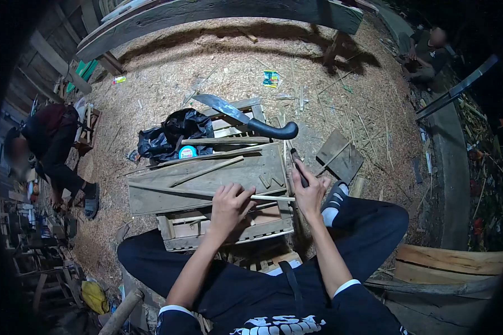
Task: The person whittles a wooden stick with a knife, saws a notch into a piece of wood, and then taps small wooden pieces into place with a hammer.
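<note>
My left hand (229, 207) is closed around a thin wooden stick (193, 192), which lies across the wooden board (145, 200) and reaches toward my other hand. In my right hand (309, 191) is a dark-handled tool (299, 167), its handle pointing up and away from me. The tool's lower part is hidden by the fingers, near the stick's end. Beyond the board, a large knife (226, 107) with a curved black handle rests on the slatted crate (254, 106). Another strip of wood (207, 171) and short cut pieces (268, 181) lie on the board.
A black plastic bag (176, 131) and a round blue-and-white container (188, 152) sit behind the board. A flat wooden piece (341, 156) lies on the shavings at right. One person (53, 139) bends over at left; another (427, 53) sits at far right. A thick beam (223, 19) spans the back.
</note>
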A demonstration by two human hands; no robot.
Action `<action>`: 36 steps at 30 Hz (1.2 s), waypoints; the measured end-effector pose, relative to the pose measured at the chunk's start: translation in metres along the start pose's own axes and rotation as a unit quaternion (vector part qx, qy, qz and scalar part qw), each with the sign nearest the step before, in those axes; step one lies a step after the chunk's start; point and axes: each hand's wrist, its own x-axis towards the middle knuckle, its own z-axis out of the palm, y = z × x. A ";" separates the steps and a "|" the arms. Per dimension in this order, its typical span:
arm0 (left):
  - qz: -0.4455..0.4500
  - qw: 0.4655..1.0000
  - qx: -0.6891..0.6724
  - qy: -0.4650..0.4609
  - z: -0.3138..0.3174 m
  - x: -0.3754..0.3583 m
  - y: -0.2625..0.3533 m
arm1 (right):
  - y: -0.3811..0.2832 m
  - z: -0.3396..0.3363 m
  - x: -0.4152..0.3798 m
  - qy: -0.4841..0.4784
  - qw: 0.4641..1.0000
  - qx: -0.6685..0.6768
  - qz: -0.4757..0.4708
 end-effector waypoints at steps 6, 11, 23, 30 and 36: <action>-0.032 0.996 0.011 -0.081 -0.019 0.022 0.035 | -0.006 -0.040 -0.031 0.058 0.998 -0.002 0.015; -0.103 0.980 -0.084 -0.146 -0.030 0.051 0.066 | 0.001 -0.052 -0.061 0.114 0.990 0.062 0.058; -0.087 0.995 -0.042 0.000 0.044 0.003 0.095 | 0.009 -0.039 -0.092 0.092 0.886 0.406 0.204; -0.064 0.988 -0.136 0.016 0.051 -0.005 0.076 | 0.006 -0.038 -0.112 0.134 0.890 0.393 0.189; -0.066 0.994 -0.090 0.022 0.046 -0.004 0.077 | -0.010 -0.038 -0.111 0.132 0.900 0.383 0.160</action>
